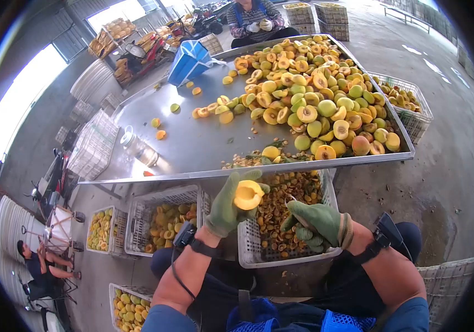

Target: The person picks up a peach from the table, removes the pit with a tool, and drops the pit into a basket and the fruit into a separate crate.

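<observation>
My left hand [230,202], in a green glove, is closed around a yellow peach half [248,195], its cut face turned toward me. My right hand [321,223], gloved the same way, is curled with the thumb on top around a thin metal tool [290,199]; only its narrow tip shows. Both hands are above a white crate [289,262] of pits and peach scraps [281,235]. Beyond them, a heap of halved and whole peaches [317,91] covers much of the metal table [192,146]. Scattered pits [248,160] lie along its near edge.
A clear jug [140,148] and a blue-and-white container [188,63] stand on the table. Crates of peaches [165,221] sit below left, another crate [414,113] at the right. A person [253,22] sits across the table; another person [43,265] sits far left.
</observation>
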Tool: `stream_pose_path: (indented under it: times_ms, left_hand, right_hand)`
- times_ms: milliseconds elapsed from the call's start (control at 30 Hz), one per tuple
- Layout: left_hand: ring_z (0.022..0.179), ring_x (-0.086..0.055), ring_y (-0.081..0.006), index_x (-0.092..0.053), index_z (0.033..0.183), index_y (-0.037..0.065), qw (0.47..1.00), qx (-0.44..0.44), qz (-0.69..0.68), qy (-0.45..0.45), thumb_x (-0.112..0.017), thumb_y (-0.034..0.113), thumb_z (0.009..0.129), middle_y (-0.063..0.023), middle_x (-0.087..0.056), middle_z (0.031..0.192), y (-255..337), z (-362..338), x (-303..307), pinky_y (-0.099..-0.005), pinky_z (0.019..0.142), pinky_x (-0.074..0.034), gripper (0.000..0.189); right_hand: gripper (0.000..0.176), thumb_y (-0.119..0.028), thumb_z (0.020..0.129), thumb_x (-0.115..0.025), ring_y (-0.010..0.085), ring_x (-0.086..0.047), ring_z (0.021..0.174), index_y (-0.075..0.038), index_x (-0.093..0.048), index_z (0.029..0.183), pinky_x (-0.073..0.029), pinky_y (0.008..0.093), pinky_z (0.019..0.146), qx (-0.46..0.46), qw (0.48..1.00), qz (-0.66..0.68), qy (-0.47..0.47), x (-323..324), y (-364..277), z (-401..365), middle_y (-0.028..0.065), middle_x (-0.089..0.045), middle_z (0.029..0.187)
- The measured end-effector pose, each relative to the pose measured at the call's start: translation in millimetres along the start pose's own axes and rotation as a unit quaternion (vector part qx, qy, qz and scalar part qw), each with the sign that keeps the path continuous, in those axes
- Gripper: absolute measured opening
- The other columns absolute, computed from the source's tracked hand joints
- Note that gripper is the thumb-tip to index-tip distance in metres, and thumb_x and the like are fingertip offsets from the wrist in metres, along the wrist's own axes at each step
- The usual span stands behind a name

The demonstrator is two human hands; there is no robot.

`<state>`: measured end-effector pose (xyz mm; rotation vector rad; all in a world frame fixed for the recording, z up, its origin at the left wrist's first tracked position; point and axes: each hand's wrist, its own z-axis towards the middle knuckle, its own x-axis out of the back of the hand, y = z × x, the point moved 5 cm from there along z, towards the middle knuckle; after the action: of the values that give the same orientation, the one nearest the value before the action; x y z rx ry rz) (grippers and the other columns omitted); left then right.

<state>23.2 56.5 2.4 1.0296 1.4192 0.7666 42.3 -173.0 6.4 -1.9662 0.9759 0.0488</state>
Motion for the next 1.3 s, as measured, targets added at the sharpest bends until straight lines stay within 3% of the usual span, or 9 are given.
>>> stream_pose_path:
  times_ms: [167, 267, 333, 467, 600, 733, 967, 1133, 1300]
  left_hand:
    - [0.086, -0.066, -0.013, -0.064, 0.129, 0.002, 0.924, 0.082, 0.369, 0.048, -0.05, 0.045, 0.104, -0.0068, -0.07, 0.11, 69.9, -45.0, 35.1, -0.0254, 0.068, -0.054, 0.051]
    - [0.096, -0.069, -0.0235, -0.068, 0.123, 0.002, 0.562, 0.142, 0.815, 0.014, -0.056, 0.041, 0.099, -0.0134, -0.072, 0.109, 102.0, -69.9, 133.1, -0.0378, 0.093, -0.052, 0.048]
    - [0.096, -0.069, -0.0239, -0.069, 0.121, 0.003, 0.517, 0.203, 0.827, 0.086, -0.058, 0.042, 0.097, -0.0157, -0.073, 0.103, 127.6, -54.9, 100.1, -0.0376, 0.091, -0.052, 0.047]
    - [0.091, -0.07, -0.0252, -0.072, 0.111, 0.005, 0.694, 0.118, 0.69, 0.166, -0.061, 0.047, 0.094, -0.0182, -0.073, 0.097, 114.8, 34.5, 69.0, -0.0389, 0.084, -0.053, 0.046]
    - [0.098, -0.07, -0.0351, -0.071, 0.114, 0.005, 0.603, -0.035, 0.796, 0.027, -0.058, 0.057, 0.092, -0.0219, -0.072, 0.107, 70.1, 140.3, -4.6, -0.0453, 0.086, -0.054, 0.058]
    - [0.1, -0.069, -0.038, -0.071, 0.112, 0.004, 0.528, 0.098, 0.844, 0.011, -0.059, 0.057, 0.091, -0.0203, -0.072, 0.11, 23.0, 205.2, 3.3, -0.045, 0.088, -0.054, 0.058]
    - [0.065, -0.06, -0.0056, -0.064, 0.123, 0.003, 0.954, 0.067, 0.292, -0.017, -0.049, 0.039, 0.104, 0.0, -0.068, 0.091, 51.0, 164.2, 41.3, -0.0194, 0.05, -0.045, 0.043]
    - [0.094, -0.07, -0.0159, -0.057, 0.134, 0.002, 0.997, -0.006, 0.068, -0.025, -0.061, 0.035, 0.098, -0.0074, -0.07, 0.113, 29.8, 120.6, 9.9, -0.0274, 0.08, -0.058, 0.049]
    - [0.107, -0.068, -0.0218, -0.053, 0.138, 0.001, 0.995, -0.026, 0.08, -0.055, -0.064, 0.036, 0.098, -0.0119, -0.067, 0.125, 17.9, 107.8, -22.2, -0.0351, 0.092, -0.057, 0.054]
  right_hand:
    - [0.05, -0.049, 0.098, -0.056, 0.0143, -0.059, 0.055, -0.002, -0.07, 0.091, -0.047, 0.0312, 0.051, 0.05, 0.977, -0.189, 0.08, -12.1, -16.9, -21.7, 0.0039, -0.059, 0.065]
    - [0.049, -0.048, 0.096, -0.06, 0.0226, -0.068, 0.071, 0.0, -0.069, 0.097, -0.052, 0.0352, 0.066, 0.073, 0.965, -0.25, 0.034, -17.9, -19.8, -33.4, 0.0101, -0.066, 0.072]
    - [0.048, -0.048, 0.096, -0.062, 0.0297, -0.069, 0.074, -0.001, -0.068, 0.096, -0.052, 0.039, 0.071, 0.147, 0.939, -0.306, 0.052, -14.6, -19.2, -29.9, 0.0152, -0.067, 0.074]
    - [0.034, -0.039, 0.096, -0.065, 0.0293, -0.065, 0.071, -0.005, -0.068, 0.096, -0.051, 0.0401, 0.068, 0.195, 0.905, -0.368, 0.088, -5.9, -26.3, -18.5, 0.0142, -0.066, 0.076]
    - [0.017, -0.03, 0.098, -0.064, 0.0299, -0.063, 0.068, -0.015, -0.071, 0.102, -0.05, 0.0396, 0.063, 0.266, 0.852, -0.433, 0.129, 9.4, -17.2, 8.0, 0.0093, -0.064, 0.077]
    - [0.02, -0.031, 0.098, -0.064, 0.0272, -0.064, 0.068, -0.014, -0.072, 0.103, -0.051, 0.0374, 0.063, 0.225, 0.884, -0.382, 0.151, 22.8, -33.9, 12.1, 0.009, -0.065, 0.076]
    - [0.043, -0.041, 0.097, -0.063, 0.0157, -0.063, 0.068, 0.002, -0.069, 0.092, -0.05, 0.0336, 0.065, 0.185, 0.942, -0.21, 0.184, 48.8, -54.6, 22.4, 0.0093, -0.066, 0.074]
    - [0.031, -0.034, 0.1, -0.063, 0.0054, -0.055, 0.057, -0.004, -0.068, 0.096, -0.045, 0.0237, 0.051, 0.269, 0.941, -0.105, 0.175, 47.2, -68.8, 34.4, -0.0031, -0.059, 0.07]
    - [0.039, -0.035, 0.098, -0.064, 0.0133, -0.061, 0.072, 0.003, -0.07, 0.106, -0.051, 0.0323, 0.069, 0.253, 0.944, -0.116, 0.176, 48.0, -73.1, 41.5, 0.0102, -0.07, 0.079]
